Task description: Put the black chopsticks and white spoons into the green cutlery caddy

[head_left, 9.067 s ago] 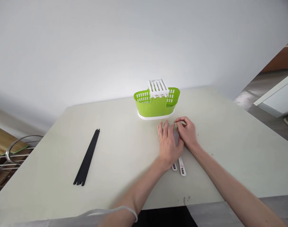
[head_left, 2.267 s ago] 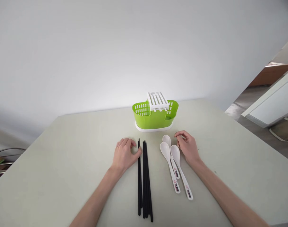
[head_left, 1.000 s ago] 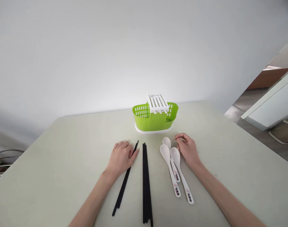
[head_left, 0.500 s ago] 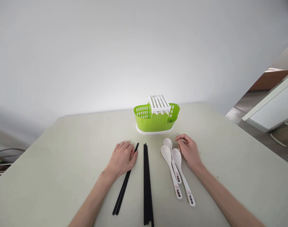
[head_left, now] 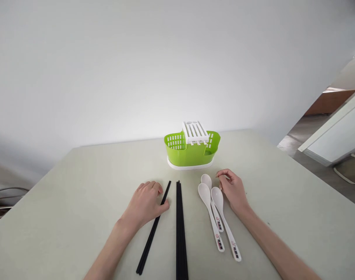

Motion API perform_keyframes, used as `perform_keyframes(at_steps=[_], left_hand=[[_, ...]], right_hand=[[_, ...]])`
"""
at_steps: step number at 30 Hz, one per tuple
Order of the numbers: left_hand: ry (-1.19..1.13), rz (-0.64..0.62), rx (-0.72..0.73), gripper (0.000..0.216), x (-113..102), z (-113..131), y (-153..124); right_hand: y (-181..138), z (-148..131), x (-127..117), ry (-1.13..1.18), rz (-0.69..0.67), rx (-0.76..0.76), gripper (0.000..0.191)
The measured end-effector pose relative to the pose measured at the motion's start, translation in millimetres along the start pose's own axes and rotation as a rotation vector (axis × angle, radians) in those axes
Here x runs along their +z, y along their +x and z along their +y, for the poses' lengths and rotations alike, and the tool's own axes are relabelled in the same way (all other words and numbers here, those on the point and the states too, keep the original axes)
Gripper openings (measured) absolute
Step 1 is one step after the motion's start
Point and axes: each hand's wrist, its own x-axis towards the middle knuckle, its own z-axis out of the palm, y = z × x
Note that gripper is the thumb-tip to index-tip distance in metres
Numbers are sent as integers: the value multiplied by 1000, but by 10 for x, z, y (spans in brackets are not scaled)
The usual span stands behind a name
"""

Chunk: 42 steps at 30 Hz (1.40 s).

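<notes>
My left hand (head_left: 145, 204) lies on the table with fingers curled over a pair of black chopsticks (head_left: 153, 229) that slant away from the main bundle of black chopsticks (head_left: 180, 229). Three white spoons (head_left: 214, 212) lie side by side to the right, bowls pointing away from me. My right hand (head_left: 232, 190) rests just right of the spoon bowls, fingers loosely curled, thumb and forefinger near each other, holding nothing I can see. A green slotted cutlery caddy (head_left: 192, 149) with a white insert stands beyond them.
The pale table (head_left: 78, 186) runs to a white wall behind the caddy. A metal rack (head_left: 2, 194) shows past the table's left edge. A white panel (head_left: 331, 136) and floor lie off to the right.
My left hand has slid two chopsticks away from the bundle and angled them leftward; earlier it brought the whole bundle in from the left. The right hand has stayed by the spoons.
</notes>
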Motion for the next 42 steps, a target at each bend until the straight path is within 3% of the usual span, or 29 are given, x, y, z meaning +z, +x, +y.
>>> perform_keyframes(at_steps=[6, 11, 24, 28, 32, 36, 38, 42], left_hand=[[227, -163, -93, 12, -214, 230, -132], [340, -226, -132, 23, -280, 378, -180], [317, -131, -201, 34, -376, 343, -237], [97, 44, -210, 29, -568, 289, -243], [-294, 238, -187, 25, -825, 325, -211], [-741, 273, -216, 34, -952, 473, -115], [-965, 261, -220, 39, -918, 565, -37], [-1299, 307, -250, 42, -715, 724, 143]], right_hand=[[-4, -11, 3, -15, -11, -5, 12], [8, 3, 6, -20, -15, -14, 12], [69, 52, 39, 18, -13, -49, 13], [78, 36, 53, 44, -13, -50, 12], [79, 8, 64, 72, -17, -50, 10], [69, -67, 60, 148, -67, -54, 9], [53, -124, 52, 217, -152, -63, 10], [-2, -241, 30, 485, -475, -101, 19]])
